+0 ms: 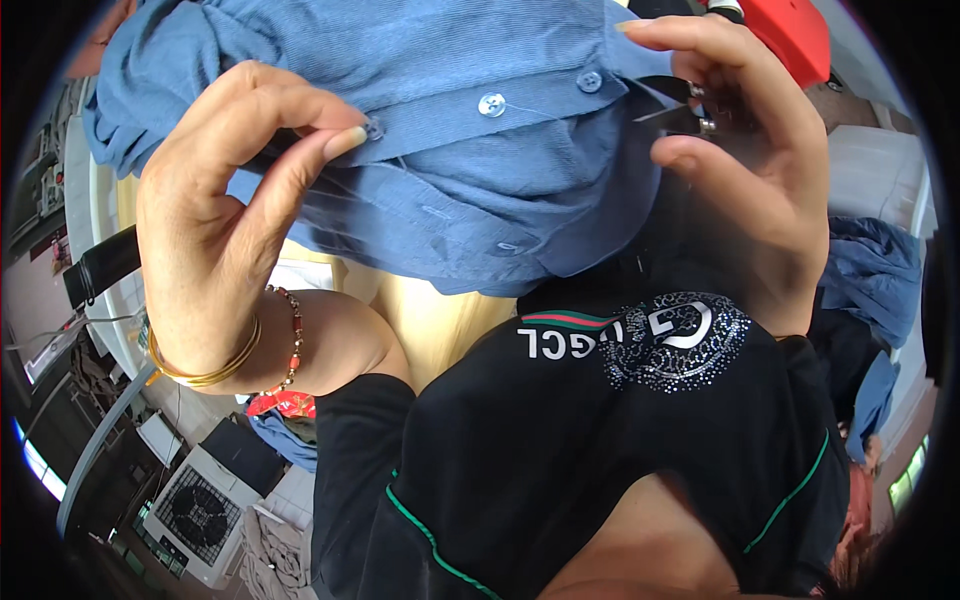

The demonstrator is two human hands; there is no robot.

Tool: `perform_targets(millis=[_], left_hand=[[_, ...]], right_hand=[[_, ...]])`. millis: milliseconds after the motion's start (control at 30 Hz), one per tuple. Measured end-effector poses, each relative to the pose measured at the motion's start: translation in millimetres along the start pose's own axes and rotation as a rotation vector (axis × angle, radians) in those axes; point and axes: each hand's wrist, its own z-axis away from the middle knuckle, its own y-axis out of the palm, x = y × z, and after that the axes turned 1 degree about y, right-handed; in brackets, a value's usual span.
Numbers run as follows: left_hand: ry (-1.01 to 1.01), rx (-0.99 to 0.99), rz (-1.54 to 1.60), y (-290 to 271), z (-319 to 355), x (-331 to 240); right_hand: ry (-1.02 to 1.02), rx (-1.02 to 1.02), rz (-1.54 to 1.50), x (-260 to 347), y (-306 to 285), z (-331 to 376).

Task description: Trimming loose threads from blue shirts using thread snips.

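My left hand (225,210) pinches the button placket of a blue shirt (440,60) between thumb and forefinger, next to a small button. A pale button (491,104) sits mid-placket with a thin thread running right from it. My right hand (755,160) is raised at the shirt's right edge, its fingers curled around small metal snips (680,112) whose tip points at the thread. Gold bangles and a bead bracelet circle my left wrist. My black top with a sparkly emblem (675,335) fills the lower middle.
A pale yellow table surface (440,320) shows under the shirt. More blue garments (875,270) lie at the right. A red object (795,30) sits at top right. A white fan unit (195,520) and folded cloth are on the floor at lower left.
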Motion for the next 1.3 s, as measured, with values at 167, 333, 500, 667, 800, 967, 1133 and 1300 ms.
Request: perform_targets(millis=[167,333,500,667,800,967,1133,1300], left_hand=[[-0.016,-0.027,0.013,-1.6,5.6,3.4],[0.017,-0.002,0.029,8.4,-0.4,5.2],[-0.011,0.039,-0.071,10.7,-5.0,9.2],[0.056,0.041,-0.143,10.1,-9.8,8.6],[0.104,0.031,-0.224,12.4,-4.0,8.9],[0.091,0.048,-0.162,8.3,-7.9,11.7],[0.056,0.015,0.027,0.8,4.1,4.4],[0.044,-0.010,0.046,-5.8,11.8,2.1]], right_hand=[[-0.123,0.191,0.165,23.2,0.1,-25.4],[-0.125,0.234,0.211,22.9,8.1,-33.4],[0.131,0.276,0.158,43.9,7.0,-41.6],[0.063,0.212,0.247,39.3,9.0,-40.7],[0.082,0.121,0.096,38.0,21.9,-37.5],[0.025,0.195,0.169,34.9,16.1,-40.6],[0.007,0.270,0.017,26.0,25.3,-43.6],[-0.002,0.340,-0.081,20.7,41.9,-47.1]])
